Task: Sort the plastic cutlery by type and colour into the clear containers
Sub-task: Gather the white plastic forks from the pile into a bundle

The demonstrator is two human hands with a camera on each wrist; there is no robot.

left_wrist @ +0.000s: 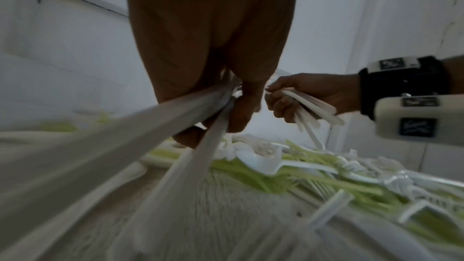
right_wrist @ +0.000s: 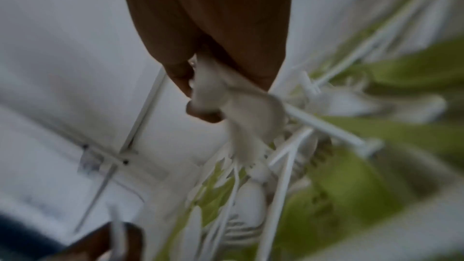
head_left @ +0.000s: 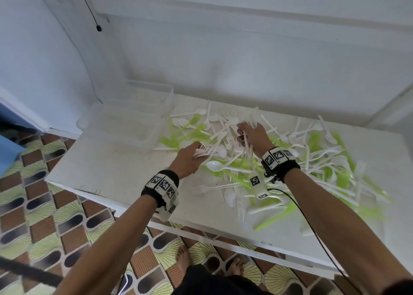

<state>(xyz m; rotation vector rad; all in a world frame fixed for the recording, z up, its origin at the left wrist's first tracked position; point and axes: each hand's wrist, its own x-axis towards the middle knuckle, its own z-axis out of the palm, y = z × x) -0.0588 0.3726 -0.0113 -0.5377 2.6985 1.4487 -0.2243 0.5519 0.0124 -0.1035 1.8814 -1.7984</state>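
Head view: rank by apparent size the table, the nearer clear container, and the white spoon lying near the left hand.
1. table
2. nearer clear container
3. white spoon
The spoon lies nearer the camera, yet looks far smaller than the container.

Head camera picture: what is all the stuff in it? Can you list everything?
White cutlery: many forks and spoons, white, heaped across the table's middle and right.
Green cutlery: many, lime green, mixed through the same heap.
Clear containers: at least two, see-through, table's far left corner.
Table: one, white.
Floor: patterned tiles, brown, green and black.
Cable: one, black, trailing from the right wrist.
Wrist bands: two, black with square markers.
Bare feet: two, under the table edge.
Left hand: holds white forks.
Right hand: holds white cutlery.
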